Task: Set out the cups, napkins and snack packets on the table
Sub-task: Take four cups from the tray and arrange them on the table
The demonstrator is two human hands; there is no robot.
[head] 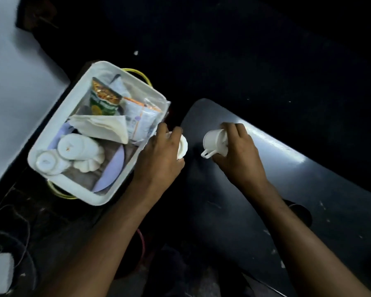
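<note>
Right hand [237, 151], at frame centre, fingers curled around small white plastic handled cup [215, 141], tilted above dark grey table [308, 189]. Left hand [161, 159] closed on another white cup [183, 147]. Folded napkins [103, 127], snack packets [104, 99] in white rectangular tub [58, 129], centre left.

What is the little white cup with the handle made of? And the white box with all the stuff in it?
The cup in the right hand looks like thin, smooth white plastic: its wall and little loop handle are very thin. It could be coated paper. The box seems to be thick matte white plastic or foam, with chunky rounded rims and no shine.
</note>
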